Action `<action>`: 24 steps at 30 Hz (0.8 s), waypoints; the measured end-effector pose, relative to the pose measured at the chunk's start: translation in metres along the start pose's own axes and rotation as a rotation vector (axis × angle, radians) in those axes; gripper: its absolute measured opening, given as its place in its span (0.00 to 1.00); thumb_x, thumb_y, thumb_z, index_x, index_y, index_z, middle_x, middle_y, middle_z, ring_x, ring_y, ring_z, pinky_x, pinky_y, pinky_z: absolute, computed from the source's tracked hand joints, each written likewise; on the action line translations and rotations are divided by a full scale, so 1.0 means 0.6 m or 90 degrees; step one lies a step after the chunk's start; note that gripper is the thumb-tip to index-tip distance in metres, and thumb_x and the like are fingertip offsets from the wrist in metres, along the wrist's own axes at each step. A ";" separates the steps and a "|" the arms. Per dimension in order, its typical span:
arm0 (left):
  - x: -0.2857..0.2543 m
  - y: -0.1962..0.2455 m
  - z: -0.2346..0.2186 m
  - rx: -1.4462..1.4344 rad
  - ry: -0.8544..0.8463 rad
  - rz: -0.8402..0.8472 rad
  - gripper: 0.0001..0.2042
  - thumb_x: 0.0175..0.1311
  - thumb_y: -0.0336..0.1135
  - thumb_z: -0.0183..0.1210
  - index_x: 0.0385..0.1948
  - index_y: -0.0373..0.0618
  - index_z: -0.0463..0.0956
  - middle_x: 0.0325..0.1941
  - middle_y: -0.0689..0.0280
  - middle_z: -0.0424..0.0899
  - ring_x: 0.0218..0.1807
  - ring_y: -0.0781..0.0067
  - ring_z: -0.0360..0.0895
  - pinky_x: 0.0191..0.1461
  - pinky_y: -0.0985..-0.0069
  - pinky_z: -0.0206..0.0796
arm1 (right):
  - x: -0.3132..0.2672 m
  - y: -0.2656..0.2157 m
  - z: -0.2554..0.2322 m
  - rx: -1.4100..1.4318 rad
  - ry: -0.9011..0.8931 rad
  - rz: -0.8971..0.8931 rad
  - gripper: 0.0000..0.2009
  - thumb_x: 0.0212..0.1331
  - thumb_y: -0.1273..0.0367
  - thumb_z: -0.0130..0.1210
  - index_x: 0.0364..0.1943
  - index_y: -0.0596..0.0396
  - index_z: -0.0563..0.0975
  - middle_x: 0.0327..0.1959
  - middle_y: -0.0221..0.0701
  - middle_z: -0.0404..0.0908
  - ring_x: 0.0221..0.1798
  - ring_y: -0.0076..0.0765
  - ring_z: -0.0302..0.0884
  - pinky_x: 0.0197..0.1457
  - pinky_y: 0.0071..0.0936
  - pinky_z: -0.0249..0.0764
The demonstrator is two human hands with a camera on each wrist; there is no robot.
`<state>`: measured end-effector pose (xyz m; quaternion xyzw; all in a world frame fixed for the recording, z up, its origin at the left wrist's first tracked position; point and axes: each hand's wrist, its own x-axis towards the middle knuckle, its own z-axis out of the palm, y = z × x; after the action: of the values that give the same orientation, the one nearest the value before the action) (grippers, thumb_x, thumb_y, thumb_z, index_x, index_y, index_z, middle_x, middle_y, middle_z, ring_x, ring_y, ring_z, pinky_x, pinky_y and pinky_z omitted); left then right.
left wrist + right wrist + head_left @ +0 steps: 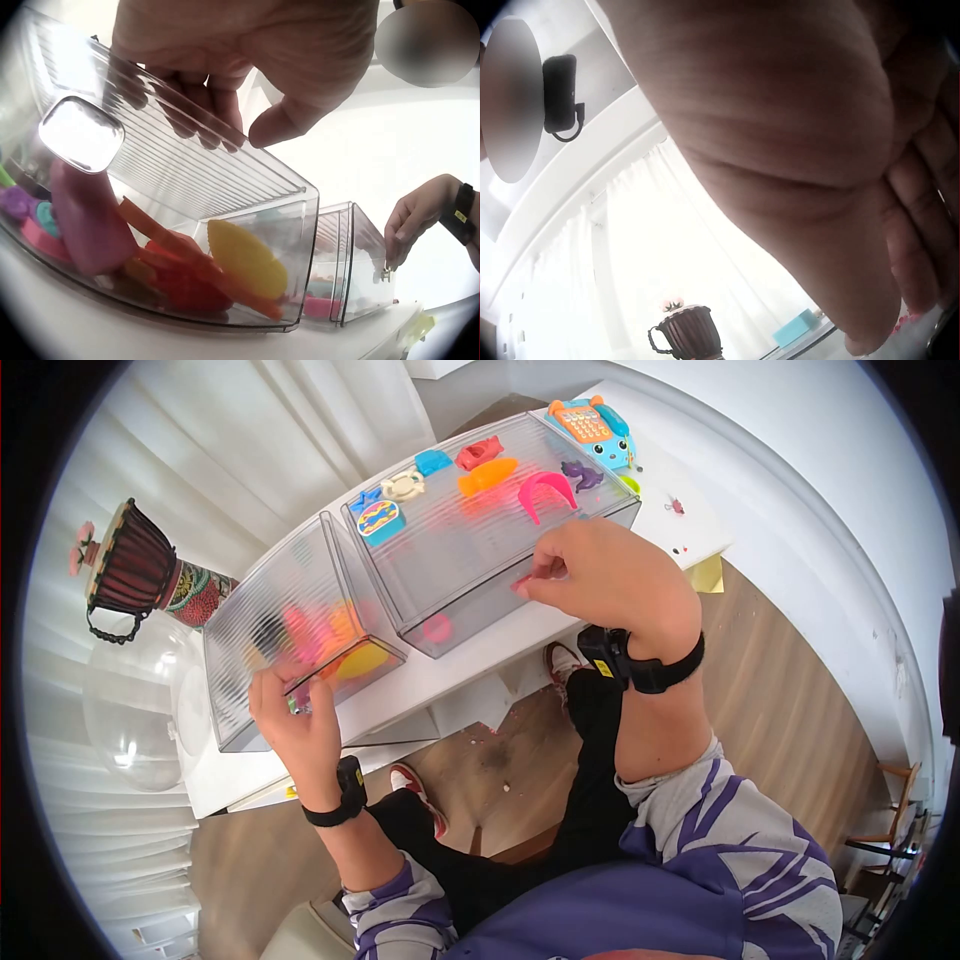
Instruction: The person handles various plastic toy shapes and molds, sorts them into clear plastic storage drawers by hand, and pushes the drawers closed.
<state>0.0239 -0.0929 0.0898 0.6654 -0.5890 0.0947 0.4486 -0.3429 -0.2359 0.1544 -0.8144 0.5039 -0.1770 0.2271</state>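
Note:
My left hand [295, 725] rests at the front edge of the left clear ribbed box [235, 675]. In the left wrist view its fingers show through the lid, with the thumb at the edge. Inside lie a yellow toy piece [244, 259], an orange strip [202, 262] and a purple-pink piece [94, 221]. My right hand [620, 575] pinches a small pinkish-red piece [521, 583] between thumb and fingers, close to the front wall of the right clear box [480, 615]. I cannot tell what this piece is.
On the right box's lid sit a pink arch [540, 488], an orange toy [487, 477], a purple figure [580, 474] and an oval blue piece [380, 520]. A toy telephone [595, 435] stands behind right, a drum [140, 565] at left. A small red trinket [677, 506] lies on the white table [700, 535].

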 end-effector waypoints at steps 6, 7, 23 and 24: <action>-0.002 0.001 -0.006 -0.005 -0.013 -0.011 0.07 0.62 0.24 0.68 0.40 0.40 0.83 0.41 0.59 0.83 0.46 0.53 0.79 0.55 0.58 0.70 | -0.020 0.009 -0.001 -0.024 0.109 -0.076 0.18 0.68 0.54 0.75 0.42 0.58 0.92 0.34 0.40 0.92 0.40 0.47 0.91 0.46 0.40 0.83; -0.001 0.006 -0.006 -0.022 -0.018 -0.021 0.07 0.62 0.24 0.68 0.40 0.40 0.83 0.41 0.59 0.82 0.46 0.53 0.78 0.55 0.58 0.70 | -0.024 -0.006 -0.016 -0.006 0.041 -0.002 0.19 0.68 0.54 0.75 0.41 0.59 0.93 0.33 0.39 0.92 0.37 0.44 0.91 0.43 0.38 0.83; 0.001 0.011 -0.005 -0.011 -0.009 0.010 0.08 0.62 0.23 0.70 0.41 0.40 0.84 0.39 0.59 0.82 0.45 0.52 0.78 0.54 0.58 0.69 | 0.049 0.003 0.014 0.013 0.447 -0.191 0.18 0.69 0.67 0.71 0.61 0.56 0.87 0.62 0.41 0.91 0.66 0.51 0.88 0.69 0.40 0.82; 0.002 0.010 -0.005 -0.009 -0.009 0.010 0.08 0.62 0.23 0.70 0.41 0.40 0.84 0.39 0.59 0.82 0.45 0.52 0.78 0.54 0.58 0.69 | 0.057 0.015 0.026 0.014 0.446 -0.192 0.18 0.69 0.67 0.71 0.61 0.56 0.87 0.62 0.41 0.91 0.66 0.51 0.88 0.69 0.40 0.82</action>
<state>0.0200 -0.0907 0.0953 0.6580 -0.5984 0.0890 0.4484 -0.3268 -0.2674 0.1386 -0.7667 0.4239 -0.4817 0.0212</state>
